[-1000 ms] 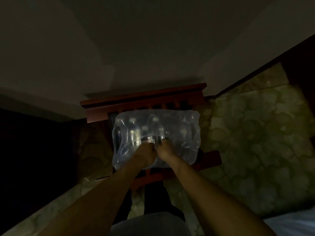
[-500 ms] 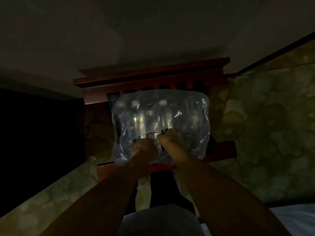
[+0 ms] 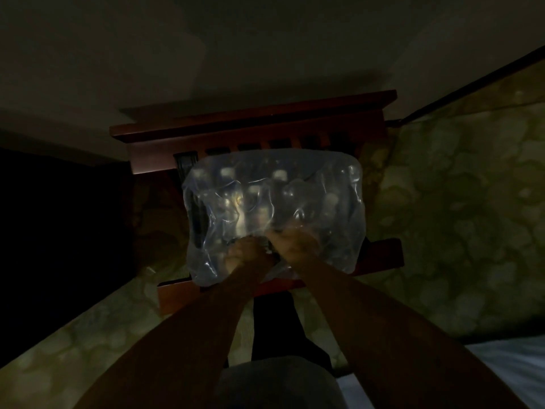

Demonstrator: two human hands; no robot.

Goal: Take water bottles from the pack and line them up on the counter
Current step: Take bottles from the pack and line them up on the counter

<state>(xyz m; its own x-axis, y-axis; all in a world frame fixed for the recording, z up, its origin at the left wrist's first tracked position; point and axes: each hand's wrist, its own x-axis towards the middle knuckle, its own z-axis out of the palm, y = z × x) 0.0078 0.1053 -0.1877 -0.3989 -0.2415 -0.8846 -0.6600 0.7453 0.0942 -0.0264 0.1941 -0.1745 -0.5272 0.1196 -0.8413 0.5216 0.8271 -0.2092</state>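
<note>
In dim light a pack of water bottles [image 3: 324,202] wrapped in clear plastic film rests on a dark red wooden rack [image 3: 250,125]. Several white caps show through the film. My left hand [image 3: 244,252] and my right hand [image 3: 292,240] sit side by side at the pack's near edge, both clenched on the plastic film, which bunches and wrinkles between them. No bottle is outside the pack. No counter is visible in this view.
A pale wall [image 3: 265,54] rises behind the rack. Green mottled stone floor [image 3: 457,216] spreads to the right and lower left. A dark area [image 3: 59,216] lies at the left. A white sheet edge [image 3: 516,367] shows at the bottom right.
The view has drawn closer to the pack. My hands have stayed on the near edge, and the film looks more stretched and crumpled around them than before.
</note>
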